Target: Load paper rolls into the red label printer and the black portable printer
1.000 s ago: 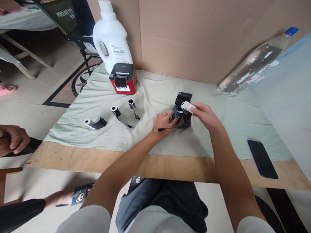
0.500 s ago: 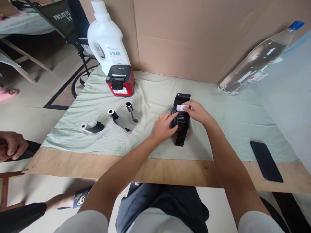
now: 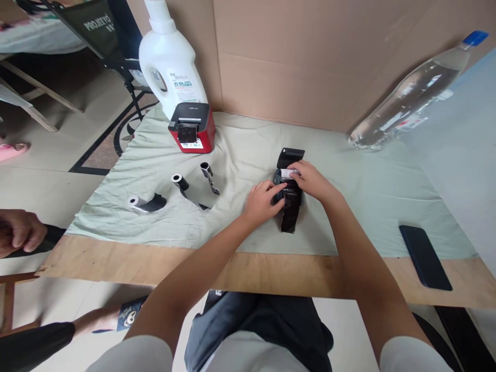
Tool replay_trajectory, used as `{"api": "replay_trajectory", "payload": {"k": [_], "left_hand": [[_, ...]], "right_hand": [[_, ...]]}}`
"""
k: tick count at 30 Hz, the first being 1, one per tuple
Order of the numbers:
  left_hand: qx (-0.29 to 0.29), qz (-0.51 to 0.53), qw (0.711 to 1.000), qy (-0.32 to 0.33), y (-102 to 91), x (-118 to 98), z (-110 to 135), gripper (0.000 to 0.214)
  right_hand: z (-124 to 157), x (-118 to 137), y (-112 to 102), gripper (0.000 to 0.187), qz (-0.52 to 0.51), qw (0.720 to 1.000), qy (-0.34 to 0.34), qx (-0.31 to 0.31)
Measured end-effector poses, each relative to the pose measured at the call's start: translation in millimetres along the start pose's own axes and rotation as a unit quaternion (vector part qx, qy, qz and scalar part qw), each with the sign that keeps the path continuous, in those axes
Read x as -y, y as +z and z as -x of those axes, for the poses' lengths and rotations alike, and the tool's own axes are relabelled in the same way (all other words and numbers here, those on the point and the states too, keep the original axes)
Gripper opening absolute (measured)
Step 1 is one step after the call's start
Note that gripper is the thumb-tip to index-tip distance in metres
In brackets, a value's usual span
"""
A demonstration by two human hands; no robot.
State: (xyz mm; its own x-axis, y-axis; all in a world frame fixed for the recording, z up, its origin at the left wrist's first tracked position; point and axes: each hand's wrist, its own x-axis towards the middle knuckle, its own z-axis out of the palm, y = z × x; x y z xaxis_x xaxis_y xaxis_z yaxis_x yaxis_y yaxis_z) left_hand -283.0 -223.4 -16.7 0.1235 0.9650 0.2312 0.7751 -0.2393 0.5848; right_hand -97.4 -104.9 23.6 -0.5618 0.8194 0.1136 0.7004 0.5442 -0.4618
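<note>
A small black label printer (image 3: 290,157) stands with its lid up in the middle of the green cloth (image 3: 240,150). My right hand (image 3: 312,181) pinches a white-cored roll (image 3: 287,172) down into its open bay. A black strip of the roll's paper (image 3: 290,212) hangs out over the printer's front onto the cloth. My left hand (image 3: 260,201) is curled against the printer's left side, steadying it.
A red and black printer (image 3: 191,126) and a white detergent bottle (image 3: 168,62) stand at the back left. Three loose rolls (image 3: 182,186) lie left of my hands. A clear water bottle (image 3: 414,95) leans at the right. A black phone (image 3: 425,256) lies at the front right. Another person's hand (image 3: 17,230) shows at the left edge.
My right hand brought the white-cored roll down from above the printer into its bay. The black strip now hangs over the front. My left hand shifted closer against the printer.
</note>
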Motion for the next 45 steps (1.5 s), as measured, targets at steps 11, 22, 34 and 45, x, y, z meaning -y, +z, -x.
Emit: {"api": "replay_trajectory", "payload": {"k": [11,22,34,45], "left_hand": [[-0.029,0.006,0.999,0.016,7.1,5.0,0.1,0.043],[-0.045,0.01,0.998,0.05,10.3,8.6,-0.1,0.04],[-0.076,-0.057,0.983,0.155,13.6,11.6,0.4,0.031],[-0.07,-0.113,0.962,0.239,10.4,7.4,3.8,0.032]], "right_hand": [[-4.1,4.6,7.1,0.015,0.059,0.994,0.084,-0.028],[-2.6,-11.4,14.4,0.039,0.019,0.979,0.165,-0.118],[-13.9,-25.8,6.8,0.039,-0.17,0.965,0.043,-0.195],[34.1,-7.5,-6.5,0.016,-0.079,0.994,-0.025,-0.075]]}}
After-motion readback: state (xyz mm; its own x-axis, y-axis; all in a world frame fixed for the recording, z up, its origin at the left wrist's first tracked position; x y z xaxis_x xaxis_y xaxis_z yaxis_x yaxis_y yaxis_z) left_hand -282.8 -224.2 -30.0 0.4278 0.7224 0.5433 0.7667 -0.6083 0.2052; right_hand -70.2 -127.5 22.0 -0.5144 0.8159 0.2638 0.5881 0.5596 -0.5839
